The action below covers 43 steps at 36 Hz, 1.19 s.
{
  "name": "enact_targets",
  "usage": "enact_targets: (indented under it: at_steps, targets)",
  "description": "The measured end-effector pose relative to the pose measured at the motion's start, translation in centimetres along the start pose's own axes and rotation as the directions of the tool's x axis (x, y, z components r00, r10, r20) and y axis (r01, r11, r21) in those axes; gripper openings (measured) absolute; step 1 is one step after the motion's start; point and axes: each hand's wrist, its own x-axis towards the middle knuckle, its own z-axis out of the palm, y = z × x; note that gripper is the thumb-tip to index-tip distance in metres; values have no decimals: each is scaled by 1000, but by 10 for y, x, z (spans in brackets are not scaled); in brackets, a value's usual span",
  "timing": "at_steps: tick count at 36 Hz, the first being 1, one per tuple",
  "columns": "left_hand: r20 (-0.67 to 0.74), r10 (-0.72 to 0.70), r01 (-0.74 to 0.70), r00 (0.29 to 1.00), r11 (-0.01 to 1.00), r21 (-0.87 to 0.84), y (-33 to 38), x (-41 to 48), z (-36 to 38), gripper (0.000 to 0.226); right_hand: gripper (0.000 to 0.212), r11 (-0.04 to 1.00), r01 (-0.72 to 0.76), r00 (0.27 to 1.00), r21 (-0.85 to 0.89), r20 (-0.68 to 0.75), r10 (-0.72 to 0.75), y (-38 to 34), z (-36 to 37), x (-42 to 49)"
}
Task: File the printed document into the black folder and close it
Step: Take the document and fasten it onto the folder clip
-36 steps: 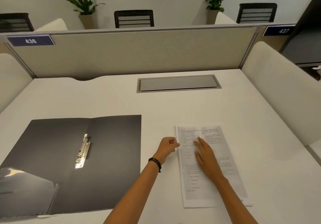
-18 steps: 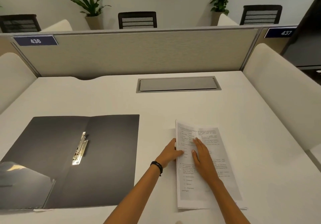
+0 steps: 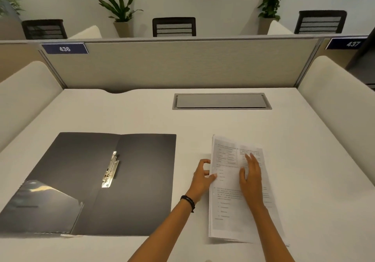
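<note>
**Asker:** Filing the papers — how far along is it?

**Describer:** Barely begun. The printed document (image 3: pixel 233 190), a thin stack of white sheets with small black text, lies on the white table (image 3: pixel 142 117), on its right side near the front edge. It is not in the folder. The black folder (image 3: pixel 142 180) lies flat and wide open to the left, apart from the paper with a strip of bare table between them.

**Asker:** What are the hands doing?

**Describer:** The left hand (image 3: pixel 202 177), with a dark band at the wrist, is at the stack's left edge. Its fingers curl and its thumb lies over the edge, pinching it; that side looks lifted slightly off the table. The right hand (image 3: pixel 250 177) lies open and flat on top of the page, fingers spread, gripping nothing and steadying the sheets.

**Asker:** Is the folder ready?

**Describer:** A silver metal fastener (image 3: pixel 110 169) sits on the right panel, just beside the centre fold. I cannot tell whether its prongs are released. A clear plastic pocket (image 3: pixel 44 207) fills the near corner of the left panel. Small punch holes appear to run down the paper's left margin.

**Asker:** So what remains?

**Describer:** By my reading, nearly everything: carrying the stack over, fitting it onto the fastener, securing it, and folding the cover shut.
</note>
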Motion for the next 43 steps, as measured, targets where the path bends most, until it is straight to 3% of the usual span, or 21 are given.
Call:
enact_targets:
  at_steps: [3, 11, 18, 23, 33, 40, 43]
  targets:
    - [-1, 13, -13, 1000, 1000, -11, 5, -3, -30, 30, 52, 997, -60, 998, 41, -34, 62, -8, 1, 6]
    - [-90, -17, 11, 996, 997, -71, 4, -14, -123, 34, 51, 910, -253, 967, 329, 47, 251, -45, 30, 0]
    - [-92, -68, 63, 993, 996, -60, 6, -24, -197, 41, 44, 808, -433, 880, 401, 381, 283, -74, 65, -7]
    - [-110, -105, 107, 988, 994, 12, 3, -33, -238, 38, 41, 752, -484, 809, 446, 556, 190, -90, 88, -23]
    - [-203, -89, 145, 975, 948, 283, -13, -45, -303, 33, 39, 748, -516, 805, 418, 536, 256, -128, 139, -47]
    - [-473, 93, 93, 876, 930, 356, -36, -55, -343, 18, 40, 763, -499, 818, 411, 513, 258, -141, 159, -55]
    - [-445, 69, 116, 893, 919, 376, -42, -55, -354, 22, 39, 774, -485, 825, 407, 507, 250, -144, 165, -54]
